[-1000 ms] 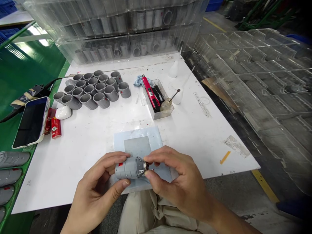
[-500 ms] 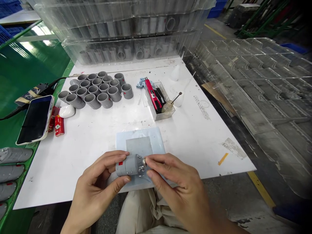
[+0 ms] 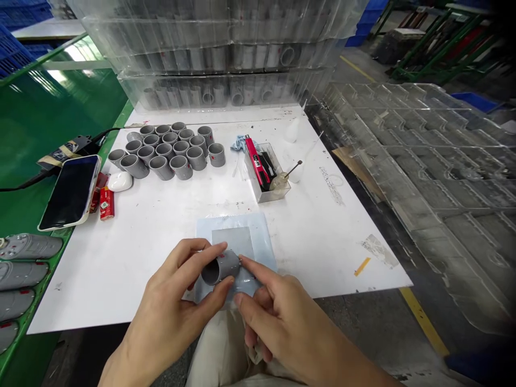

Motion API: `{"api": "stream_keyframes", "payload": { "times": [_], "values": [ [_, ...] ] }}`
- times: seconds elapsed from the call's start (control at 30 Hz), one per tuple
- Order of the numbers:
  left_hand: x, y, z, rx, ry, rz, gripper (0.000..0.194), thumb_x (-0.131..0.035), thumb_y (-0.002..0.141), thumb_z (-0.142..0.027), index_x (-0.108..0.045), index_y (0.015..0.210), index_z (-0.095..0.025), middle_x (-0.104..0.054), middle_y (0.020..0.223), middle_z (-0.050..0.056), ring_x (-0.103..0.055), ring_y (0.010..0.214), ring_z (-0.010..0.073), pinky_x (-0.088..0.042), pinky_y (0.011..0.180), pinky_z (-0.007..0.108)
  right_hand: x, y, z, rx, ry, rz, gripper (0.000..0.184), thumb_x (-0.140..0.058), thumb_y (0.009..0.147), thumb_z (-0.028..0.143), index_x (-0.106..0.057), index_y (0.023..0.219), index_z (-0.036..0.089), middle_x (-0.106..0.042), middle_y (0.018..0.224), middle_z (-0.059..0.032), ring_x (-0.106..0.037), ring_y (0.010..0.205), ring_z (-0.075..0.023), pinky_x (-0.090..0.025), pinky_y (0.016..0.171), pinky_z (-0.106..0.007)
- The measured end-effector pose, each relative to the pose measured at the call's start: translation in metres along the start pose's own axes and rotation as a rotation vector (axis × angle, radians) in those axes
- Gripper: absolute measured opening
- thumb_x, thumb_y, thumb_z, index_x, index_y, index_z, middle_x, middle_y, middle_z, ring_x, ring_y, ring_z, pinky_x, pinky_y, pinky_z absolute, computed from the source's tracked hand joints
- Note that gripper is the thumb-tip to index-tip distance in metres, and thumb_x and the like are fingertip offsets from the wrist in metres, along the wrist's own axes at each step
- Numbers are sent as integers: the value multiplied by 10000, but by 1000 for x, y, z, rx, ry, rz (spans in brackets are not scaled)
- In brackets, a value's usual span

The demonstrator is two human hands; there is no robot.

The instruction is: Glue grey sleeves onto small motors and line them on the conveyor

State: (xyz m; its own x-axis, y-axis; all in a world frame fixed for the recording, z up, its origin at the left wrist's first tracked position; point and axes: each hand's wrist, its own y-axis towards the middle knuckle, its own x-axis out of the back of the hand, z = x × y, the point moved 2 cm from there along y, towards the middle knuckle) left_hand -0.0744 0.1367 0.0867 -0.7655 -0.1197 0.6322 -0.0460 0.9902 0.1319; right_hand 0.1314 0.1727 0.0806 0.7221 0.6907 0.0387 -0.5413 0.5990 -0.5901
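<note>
My left hand (image 3: 173,295) grips a grey plastic cylinder (image 3: 228,266) between its thumb and fingers. The cylinder lies tilted, its hollow end turned toward me on the left and a small red mark on its upper side. At the other end, a small metal fitting is mostly hidden beside my right index fingertip. My right hand (image 3: 278,312) has that index finger stretched out touching this end, the thumb apart below and the other fingers curled underneath. Beneath the cylinder is a light blue sheet (image 3: 263,236) with a grey square (image 3: 231,235) on it.
Several grey cylinders (image 3: 161,167) stand grouped at the back left. A clear box (image 3: 276,194) holds a red-handled tool (image 3: 255,161) and a small jar. Left are a phone (image 3: 70,192) and more grey cylinders (image 3: 26,275). Stacked clear trays (image 3: 177,88) rise behind; others (image 3: 423,172) lie right.
The cylinder has turned so its hollow end faces me. My right thumb has come away from the end fitting, while the index finger stays against that end. The view has shifted slightly.
</note>
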Motion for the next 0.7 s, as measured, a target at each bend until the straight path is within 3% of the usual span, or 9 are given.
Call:
{"api": "stream_keyframes", "payload": {
  "times": [0.07,0.17,0.23,0.3,0.4,0.57,0.7],
  "values": [
    [2,5,-4,5,20,10,506,-779,972,-308,-608,1429,-441,-690,1178,-14,-631,830,135,-568,678,227,8,-1,1,56,-111,-46,613,-568,1112,487,-453,1682,292,-773,745,26,-639,573,-143,-484,528,-240],
    [3,12,-5,6,9,29,538,-795,932,-256,-582,1400,-415,-721,1100,-39,-645,815,137,-582,733,245,29,-3,3,182,-241,-237,503,-584,1104,462,-614,1560,253,-747,717,34,-612,590,-143,-476,562,-259],
    [1,14,-4,0,-12,34,551,-798,914,-225,-583,1388,-405,-741,1117,-45,-660,831,138,-584,766,257,40,-5,5,304,-340,-363,366,-601,1095,408,-749,1382,236,-740,718,31,-624,615,-144,-493,613,-273],
    [-2,15,-2,12,-42,25,566,-811,897,-215,-591,1384,-401,-769,1155,-50,-672,859,143,-585,802,271,44,-6,6,417,-453,-395,244,-627,1074,321,-827,1186,238,-784,821,8,-689,709,-155,-524,687,-284],
    [-8,14,2,39,-101,-1,571,-816,894,-211,-597,1387,-397,-800,1233,-49,-697,944,160,-576,823,281,38,-3,4,525,-635,-362,186,-674,1023,180,-844,1056,248,-808,909,-4,-736,812,-181,-525,726,-299],
    [-22,4,4,63,-176,-28,554,-806,905,-217,-601,1378,-419,-803,1260,-48,-696,951,167,-564,792,283,25,1,0,637,-912,-390,176,-679,1005,89,-805,1009,211,-740,811,1,-698,726,-191,-446,643,-333],
    [-32,-5,8,166,-336,-68,551,-792,920,-224,-597,1377,-462,-793,1298,-69,-710,991,155,-574,842,281,28,4,4,660,-1101,-404,131,-734,952,73,-733,876,181,-717,761,3,-705,673,-212,-384,589,-358]
  ]
}}
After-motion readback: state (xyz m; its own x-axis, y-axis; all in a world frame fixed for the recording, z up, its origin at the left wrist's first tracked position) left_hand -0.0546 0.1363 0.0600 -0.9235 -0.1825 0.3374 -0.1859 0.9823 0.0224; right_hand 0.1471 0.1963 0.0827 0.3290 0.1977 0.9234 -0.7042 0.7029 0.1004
